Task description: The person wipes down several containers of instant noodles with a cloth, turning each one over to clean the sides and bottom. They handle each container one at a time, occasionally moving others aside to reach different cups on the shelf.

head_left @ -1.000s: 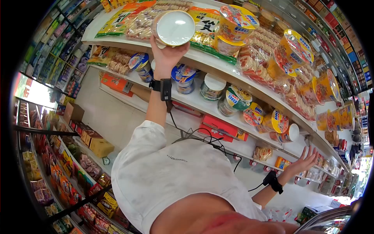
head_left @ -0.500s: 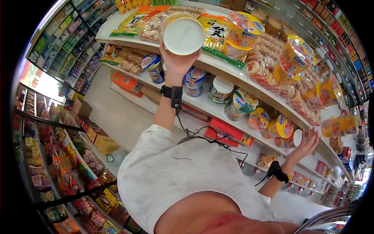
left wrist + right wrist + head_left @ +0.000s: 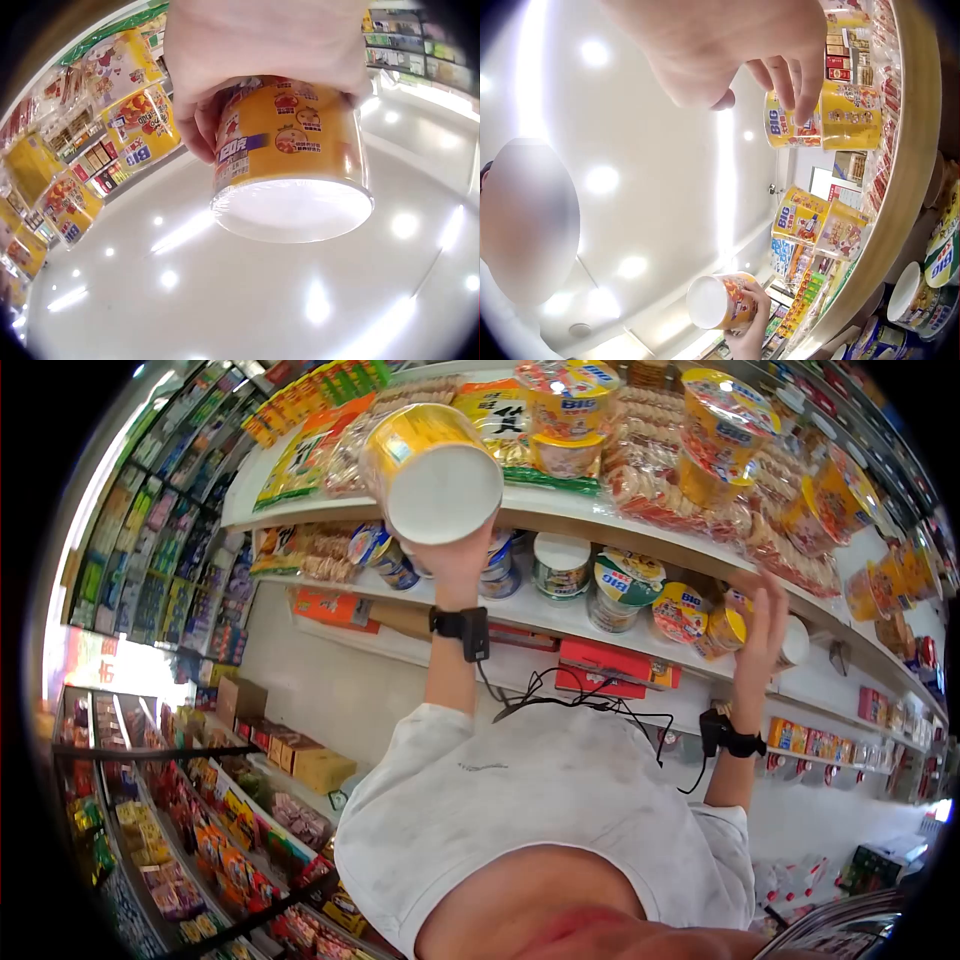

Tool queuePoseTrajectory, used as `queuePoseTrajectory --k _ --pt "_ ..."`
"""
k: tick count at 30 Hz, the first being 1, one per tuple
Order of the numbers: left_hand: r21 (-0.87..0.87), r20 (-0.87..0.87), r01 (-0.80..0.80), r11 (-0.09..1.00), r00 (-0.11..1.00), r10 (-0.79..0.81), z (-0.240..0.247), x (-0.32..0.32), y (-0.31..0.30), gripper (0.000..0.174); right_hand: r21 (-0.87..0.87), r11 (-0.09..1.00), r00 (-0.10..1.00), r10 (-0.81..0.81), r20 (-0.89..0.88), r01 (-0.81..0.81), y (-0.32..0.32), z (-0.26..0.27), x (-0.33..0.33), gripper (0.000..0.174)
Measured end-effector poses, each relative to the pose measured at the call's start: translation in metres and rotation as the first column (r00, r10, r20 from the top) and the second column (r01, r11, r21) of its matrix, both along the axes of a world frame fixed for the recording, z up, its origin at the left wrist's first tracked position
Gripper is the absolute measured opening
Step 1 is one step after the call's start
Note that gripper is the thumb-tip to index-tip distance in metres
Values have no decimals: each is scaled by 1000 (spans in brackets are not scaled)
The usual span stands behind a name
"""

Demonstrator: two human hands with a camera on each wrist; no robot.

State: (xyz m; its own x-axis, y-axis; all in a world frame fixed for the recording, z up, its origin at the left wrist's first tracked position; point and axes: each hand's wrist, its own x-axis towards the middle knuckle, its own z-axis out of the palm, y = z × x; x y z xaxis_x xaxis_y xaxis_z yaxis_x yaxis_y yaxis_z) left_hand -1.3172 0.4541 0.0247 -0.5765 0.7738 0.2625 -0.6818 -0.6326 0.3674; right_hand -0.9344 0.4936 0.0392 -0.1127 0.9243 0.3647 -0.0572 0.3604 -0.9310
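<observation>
My left hand (image 3: pixel 460 565) grips a yellow instant noodle cup (image 3: pixel 435 470) in front of the top shelf. Its white round end faces the head camera, and part of the printed side shows. In the left wrist view, fingers wrap around the upper part of the cup (image 3: pixel 292 139), with the ceiling behind it. My right hand (image 3: pixel 762 630) is raised beside the shelf edge with nothing in it, its fingers apart. From the right wrist view, the right hand (image 3: pixel 742 45) overlaps two stacked yellow noodle cups (image 3: pixel 847 116) on the top shelf.
Stacked noodle cups (image 3: pixel 568 420) and bagged crackers (image 3: pixel 655 450) line the top shelf (image 3: pixel 290 510). The shelf below holds more cups, including a green-lidded one (image 3: pixel 628 580). Red boxes (image 3: pixel 600 665) lie lower down. Snack racks (image 3: pixel 210 830) stand behind on the left. Black cables (image 3: pixel 580 700) hang across the shirt.
The noodle cup in my left hand has tilted, showing more of its yellow side. My right hand has risen and come closer to the shelf. The head view has shifted.
</observation>
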Motion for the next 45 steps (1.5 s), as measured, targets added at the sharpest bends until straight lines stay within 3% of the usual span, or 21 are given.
queuePoseTrajectory --k 4,5,7,9,13,17,18,21,23,27,28,31,33,34,35,37,38,40,42,43,45 --pt "-221 -88 -43 974 996 24 8 16 -18 74 -117 986 981 133 143 -117 -22 -2 -17 30" --pt "-213 -285 -92 973 958 28 1 22 -18 75 -135 981 978 157 135 -139 -29 0 -24 31" --pt "-139 -625 -220 966 776 87 11 47 -22 76 -128 981 978 165 131 -148 -34 0 -33 36" --pt "-117 -716 -160 980 697 28 -3 59 -12 77 -106 984 979 157 128 -144 -41 -12 -37 43" --pt "-287 -701 -3 958 682 -208 -12 114 -6 71 -99 992 988 87 128 -74 -67 -15 -18 58" --pt "-415 -572 249 875 676 -464 -25 187 -6 55 -84 994 980 -51 190 68 -107 -13 37 70" --pt "-454 -564 242 858 668 -487 -29 209 -5 48 -85 990 981 -97 168 112 -119 -16 54 71" --pt "-487 -543 348 801 598 -590 -39 288 -13 44 -88 963 959 -238 157 253 -161 -29 115 76" --pt "-499 -624 388 775 460 -632 -29 351 -37 47 -44 931 918 -347 193 361 -195 -39 162 79" --pt "-381 -774 460 802 315 -549 -69 500 -89 64 24 835 814 -543 208 550 -262 -61 255 93" --pt "-347 -885 390 853 166 -435 -68 532 -106 75 43 787 765 -610 206 615 -276 -63 281 95" --pt "-355 -922 537 766 -62 -383 -45 618 -159 84 -30 640 640 -763 90 767 -327 -76 342 98" --pt "-242 -954 651 719 -25 -299 -37 671 -191 94 -168 593 588 -804 -84 787 -361 -85 389 96" --pt "-185 -969 702 688 -12 -248 -23 693 -204 95 -239 572 541 -820 -187 785 -378 -75 406 81" --pt "-128 -980 747 652 4 -198 -13 713 -213 96 -270 550 503 -834 -226 791 -396 -76 426 79" --pt "-278 -928 835 475 -105 -358 -12 753 -225 84 -338 512 423 -854 -303 790 -434 -82 460 73" --pt "-354 -880 853 384 -164 -445 -18 775 -228 81 -287 481 398 -866 -302 828 -448 -85 472 70" --pt "-457 -738 874 162 -271 -618 -31 824 -237 73 -288 510 370 -827 -425 810 -474 -88 495 72" --pt "-592 -619 790 -159 -572 -539 -25 859 -241 62 -288 528 354 -800 -485 799 -492 -86 509 76" --pt "-638 -547 703 -314 -701 -458 -21 879 -246 57 -287 446 291 -843 -452 848 -498 -88 516 77" --pt "-581 -522 705 -406 -706 -479 -25 917 -261 48 -268 274 162 -912 -376 923 -503 -92 535 78"
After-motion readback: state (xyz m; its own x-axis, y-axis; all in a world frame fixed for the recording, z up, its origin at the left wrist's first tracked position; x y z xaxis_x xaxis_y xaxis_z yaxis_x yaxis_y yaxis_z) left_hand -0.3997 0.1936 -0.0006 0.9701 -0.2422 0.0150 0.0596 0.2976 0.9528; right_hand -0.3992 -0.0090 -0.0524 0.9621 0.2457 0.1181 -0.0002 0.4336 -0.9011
